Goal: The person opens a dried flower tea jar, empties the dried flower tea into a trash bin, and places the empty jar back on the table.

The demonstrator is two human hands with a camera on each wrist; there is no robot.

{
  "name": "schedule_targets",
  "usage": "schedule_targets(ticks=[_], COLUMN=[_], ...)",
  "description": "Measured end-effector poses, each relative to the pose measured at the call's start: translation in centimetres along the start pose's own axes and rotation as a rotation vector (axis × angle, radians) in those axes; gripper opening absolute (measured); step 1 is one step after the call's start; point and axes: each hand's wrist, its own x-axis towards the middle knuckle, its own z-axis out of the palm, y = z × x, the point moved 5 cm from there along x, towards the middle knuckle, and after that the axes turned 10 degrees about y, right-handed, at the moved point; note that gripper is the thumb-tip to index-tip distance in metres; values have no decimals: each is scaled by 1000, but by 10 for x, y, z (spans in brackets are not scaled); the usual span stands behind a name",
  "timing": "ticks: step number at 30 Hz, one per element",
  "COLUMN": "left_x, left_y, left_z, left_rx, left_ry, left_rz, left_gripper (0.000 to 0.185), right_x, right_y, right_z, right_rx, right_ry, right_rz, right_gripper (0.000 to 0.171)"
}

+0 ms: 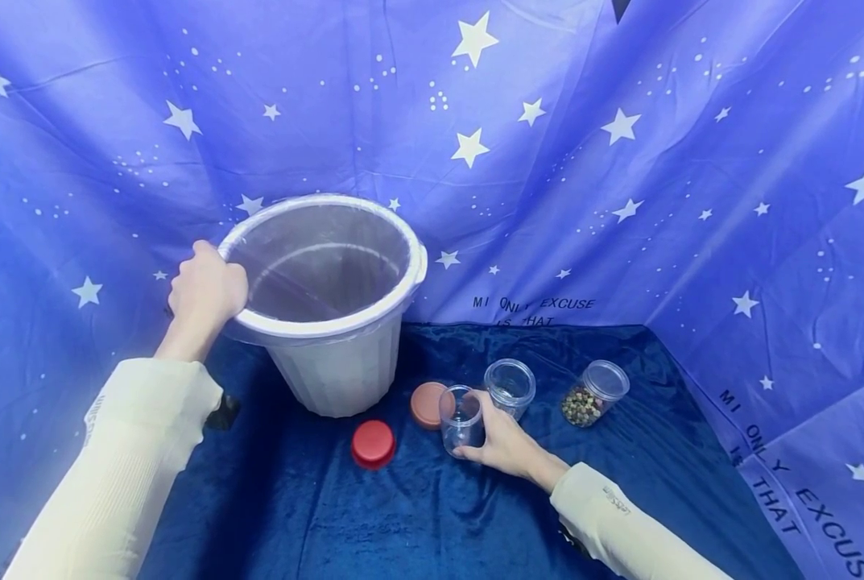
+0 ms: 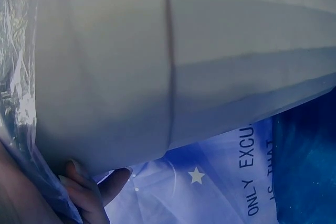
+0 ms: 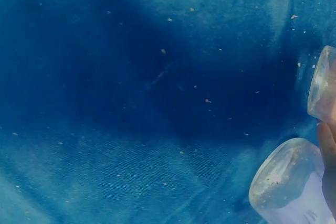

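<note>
The rim of a white bucket is gripped by the left hand, whose fingers are curled over the edge at the bucket's left side. In the left wrist view, fingertips are seen pressed against the bucket's outer wall, with the crinkled clear liner caught between palm and plastic. The bucket is tipped, its mouth turned toward the camera.

A clear empty jar is grasped by the right hand; the fingers are wrapped partway round its lower half, and the jar stands on the dark blue cloth. In the right wrist view the jar is seen at the lower right, with one finger against it.

Just beyond the right fingers a second clear jar is seen, and farther right a jar of mixed beans lies tilted. Touching the held jar on its left is a brownish lid; a red lid lies near, left of it.
</note>
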Motion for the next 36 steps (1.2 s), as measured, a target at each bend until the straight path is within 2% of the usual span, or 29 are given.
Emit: schedule_targets(ticks=[4, 17, 29, 36], left_x=[1, 0, -1, -1], left_y=[1, 0, -1, 0], left_z=[0, 0, 0, 0], left_rx=[-4, -4, 0, -2], left_ry=[0, -7, -13, -14], left_rz=[-1, -7, -8, -10], left_gripper=[60, 61, 62, 61], right_x=[-2, -9, -10, -10], right_y=[4, 15, 15, 17], right_z=[-1, 1, -2, -2], right_rx=[-7, 12, -102, -104], right_ry=[4, -11, -9, -26], right_rz=[2, 98, 96, 92], right_gripper=[81, 88, 76, 71])
